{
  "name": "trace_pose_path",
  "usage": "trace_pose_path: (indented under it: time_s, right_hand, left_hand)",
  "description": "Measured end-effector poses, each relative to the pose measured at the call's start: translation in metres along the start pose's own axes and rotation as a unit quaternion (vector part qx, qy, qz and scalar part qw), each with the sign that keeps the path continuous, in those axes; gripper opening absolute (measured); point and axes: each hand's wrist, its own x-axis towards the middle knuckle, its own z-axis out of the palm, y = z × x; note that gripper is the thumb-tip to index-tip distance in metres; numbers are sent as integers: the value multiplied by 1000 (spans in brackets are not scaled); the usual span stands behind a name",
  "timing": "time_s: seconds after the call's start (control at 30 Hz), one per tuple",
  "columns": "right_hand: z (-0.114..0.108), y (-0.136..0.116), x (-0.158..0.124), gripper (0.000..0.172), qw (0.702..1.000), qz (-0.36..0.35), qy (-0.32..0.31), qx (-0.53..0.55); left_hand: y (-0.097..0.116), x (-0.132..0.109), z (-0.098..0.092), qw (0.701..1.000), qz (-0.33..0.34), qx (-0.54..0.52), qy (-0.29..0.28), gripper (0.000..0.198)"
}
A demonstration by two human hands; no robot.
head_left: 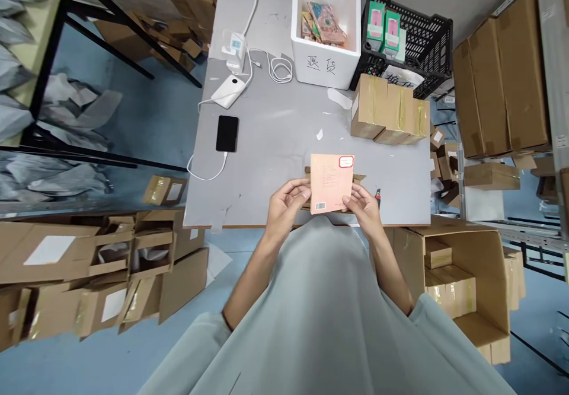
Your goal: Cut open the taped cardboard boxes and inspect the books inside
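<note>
A thin pink book [331, 184], with a barcode at its lower left and a red-edged label at the top right, is held up over the table's front edge. My left hand [287, 205] grips its left edge, thumb on the face. On the opposite edge, my right hand [361, 206] pinches the lower right corner. Behind the book lies an opened cardboard box [359, 178], mostly hidden by the book and hands. A red and black cutter [378, 197] rests just right of my right hand.
On the grey table [267, 134] are a phone [227, 134], a white power bank [228, 91] with cables, and taped cartons [391, 110]. Behind stand a white foam box [326, 69] holding books and a black crate [427, 45]. Open cartons [466, 282] flank me on the floor.
</note>
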Motion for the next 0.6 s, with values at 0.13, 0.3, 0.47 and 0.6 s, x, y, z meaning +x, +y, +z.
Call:
trace_pose_path:
  time_s: [0.13,0.3,0.47,0.6]
  right_hand:
    - [10,-2,0,71,999,3,2,-40]
    - [40,-11,-5,86,988,-22,60,-143]
    - [63,-14,-4,100,1000,7,0,-27]
    - [71,-19,-6,90,998,32,-40,45]
  left_hand:
    - [-4,0,-5,999,24,47,-7,40]
    - [-11,-2,-4,993,67,92,11,27]
    - [-7,-10,-6,987,105,111,-56,27]
    - [0,-12,-16,975,122,110,-149,34]
